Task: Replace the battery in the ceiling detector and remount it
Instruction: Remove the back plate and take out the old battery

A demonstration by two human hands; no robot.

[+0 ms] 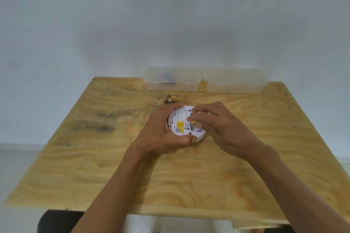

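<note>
A round white detector (181, 122) lies back side up on the wooden table (113, 157), showing a yellow label and black slots. My left hand (161, 134) grips its left rim, fingers curled over the far edge and thumb at the near edge. My right hand (217, 126) reaches over the detector's right half, its fingertips pinching a small battery (195, 124) whose metal end shows at the battery slot. The rest of the battery is hidden under my fingers.
Two clear lidded plastic boxes stand at the table's far edge: the left box (171, 79) holds something blue, the right box (236, 81) looks empty. A white wall rises behind. A dark stool (56, 221) sits below the near edge.
</note>
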